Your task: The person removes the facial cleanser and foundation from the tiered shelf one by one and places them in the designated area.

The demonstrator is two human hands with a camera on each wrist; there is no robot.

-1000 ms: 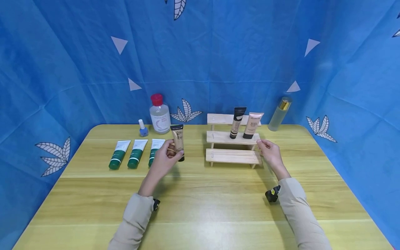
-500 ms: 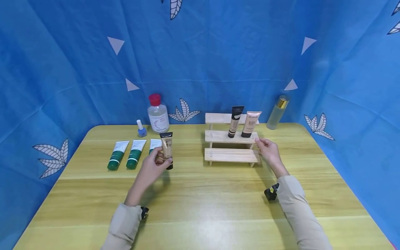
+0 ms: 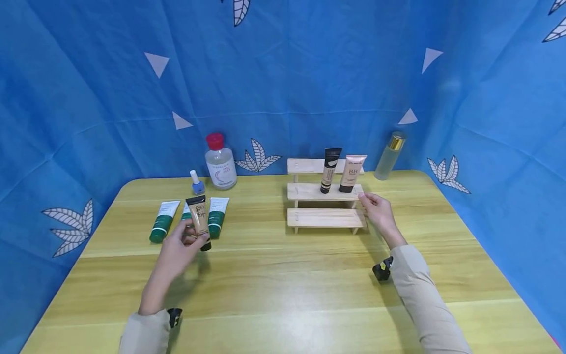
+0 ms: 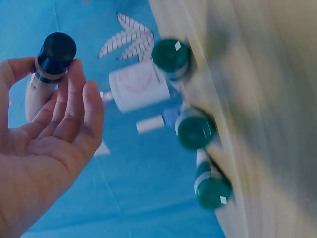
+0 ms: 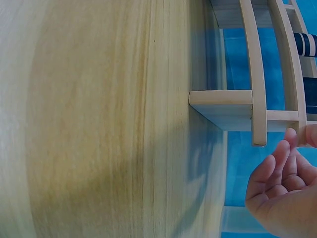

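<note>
In the head view my left hand (image 3: 177,253) holds a gold cosmetic tube (image 3: 200,216) upright, black cap down, between thumb and fingers. It overlaps the middle one of three green-and-white tubes (image 3: 216,217) standing on the table. From the left wrist, the black cap (image 4: 58,47) shows between thumb and fingertips. My right hand (image 3: 378,214) pinches the right end of the middle step of a three-tier wooden stand (image 3: 325,216); the right wrist view shows thumb and finger (image 5: 291,136) at that end. On this step stand a black-and-beige tube (image 3: 329,172) and a pink BB cream tube (image 3: 352,172).
Behind the green tubes are a blue nail polish bottle (image 3: 198,186) and a clear bottle (image 3: 221,167) with a red cap. A frosted bottle (image 3: 386,162) with a gold cap stands at the back right. A blue cloth (image 3: 265,88) hangs behind the table (image 3: 283,285).
My left hand has carried the gold tube left and toward me, from beside the rightmost green tube to in front of the middle one. The right hand has stayed at the stand.
</note>
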